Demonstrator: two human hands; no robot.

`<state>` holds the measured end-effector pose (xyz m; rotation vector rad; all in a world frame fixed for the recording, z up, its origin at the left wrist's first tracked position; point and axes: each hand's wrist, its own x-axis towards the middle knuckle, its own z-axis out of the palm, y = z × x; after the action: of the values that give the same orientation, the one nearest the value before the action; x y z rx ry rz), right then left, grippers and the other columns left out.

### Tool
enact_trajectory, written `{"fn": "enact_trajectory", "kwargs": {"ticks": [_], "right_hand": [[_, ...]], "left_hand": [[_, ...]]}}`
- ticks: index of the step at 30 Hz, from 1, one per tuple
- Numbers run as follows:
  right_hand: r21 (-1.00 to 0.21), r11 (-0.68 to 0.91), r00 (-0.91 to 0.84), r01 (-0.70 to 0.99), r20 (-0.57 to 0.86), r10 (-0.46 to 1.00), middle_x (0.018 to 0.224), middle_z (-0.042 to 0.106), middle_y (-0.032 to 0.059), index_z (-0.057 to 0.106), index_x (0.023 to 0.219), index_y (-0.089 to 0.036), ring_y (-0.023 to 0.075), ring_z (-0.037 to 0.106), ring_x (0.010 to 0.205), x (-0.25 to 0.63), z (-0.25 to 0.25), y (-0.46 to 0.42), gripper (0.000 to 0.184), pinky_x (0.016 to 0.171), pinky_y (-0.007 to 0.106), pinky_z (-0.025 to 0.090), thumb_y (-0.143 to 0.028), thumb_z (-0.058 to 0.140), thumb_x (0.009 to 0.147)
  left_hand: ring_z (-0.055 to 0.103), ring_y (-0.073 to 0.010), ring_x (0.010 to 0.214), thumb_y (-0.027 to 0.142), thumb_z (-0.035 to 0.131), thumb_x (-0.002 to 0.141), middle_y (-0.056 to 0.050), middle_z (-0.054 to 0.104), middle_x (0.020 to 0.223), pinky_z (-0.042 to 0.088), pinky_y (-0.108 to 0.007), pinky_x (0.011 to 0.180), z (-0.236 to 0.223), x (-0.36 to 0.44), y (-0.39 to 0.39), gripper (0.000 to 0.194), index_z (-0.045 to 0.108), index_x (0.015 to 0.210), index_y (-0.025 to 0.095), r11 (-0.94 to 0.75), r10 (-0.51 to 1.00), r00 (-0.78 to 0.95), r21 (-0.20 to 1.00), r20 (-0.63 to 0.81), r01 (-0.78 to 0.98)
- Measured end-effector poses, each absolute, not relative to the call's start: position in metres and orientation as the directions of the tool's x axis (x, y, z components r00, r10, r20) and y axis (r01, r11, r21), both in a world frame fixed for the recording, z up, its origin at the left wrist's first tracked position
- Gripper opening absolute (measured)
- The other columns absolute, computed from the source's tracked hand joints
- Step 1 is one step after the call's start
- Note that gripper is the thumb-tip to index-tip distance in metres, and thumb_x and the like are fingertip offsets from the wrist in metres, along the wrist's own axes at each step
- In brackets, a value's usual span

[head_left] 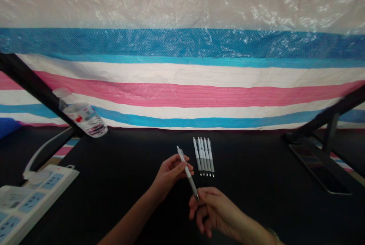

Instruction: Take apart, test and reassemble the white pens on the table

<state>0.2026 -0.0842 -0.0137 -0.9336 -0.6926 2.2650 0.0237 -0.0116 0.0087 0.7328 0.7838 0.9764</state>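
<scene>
A white pen (187,170) with a grey grip is held at a slant above the black table. My left hand (171,171) is closed around its upper barrel, between thumb and fingers. Down at the pen's pointed end, my right hand (213,209) has its thumb and index finger pinched by the tip, the other fingers loosely curled. Just beyond, to the right of my left hand, several matching white pens (203,156) lie side by side in a row, their grey grips and tips toward me.
On the left are a white power strip (48,199) with a plugged-in cable and a clear plastic bottle (85,119). A dark phone (319,169) lies at the right. A striped plastic sheet (182,93) hangs behind the black table (119,157).
</scene>
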Motion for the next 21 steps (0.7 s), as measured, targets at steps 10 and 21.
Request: {"fn": "enact_trajectory", "kwargs": {"ticks": [10, 21], "right_hand": [[-0.733, -0.643, -0.552, -0.22, -0.45, 0.702, 0.059, 0.063, 0.0022, 0.054, 0.071, -0.015, 0.0076, 0.053, 0.036, 0.201, -0.014, -0.084, 0.055, 0.033, 0.015, 0.031, -0.067, 0.07, 0.078], [-0.942, -0.333, -0.419, 0.043, -0.32, 0.85, 0.071, 0.065, 0.0019, 0.067, 0.095, -0.012, 0.0075, 0.055, 0.044, 0.208, -0.004, -0.074, 0.051, 0.04, 0.017, 0.039, -0.061, 0.062, 0.086]], "left_hand": [[0.073, -0.0197, 0.074, 0.034, 0.084, 0.079, -0.007, 0.076, 0.081, 0.058, -0.033, 0.076, 0.005, 0.024, -0.013, 0.03, 0.071, 0.096, 0.013, 0.358, 0.905, 0.381, 0.825, -0.191, -0.437], [0.069, -0.0168, 0.064, 0.036, 0.074, 0.086, -0.006, 0.077, 0.082, 0.053, -0.028, 0.063, 0.019, 0.023, -0.015, 0.076, 0.034, 0.149, 0.017, 0.225, 0.94, 0.312, 0.938, -0.137, -0.265]]}}
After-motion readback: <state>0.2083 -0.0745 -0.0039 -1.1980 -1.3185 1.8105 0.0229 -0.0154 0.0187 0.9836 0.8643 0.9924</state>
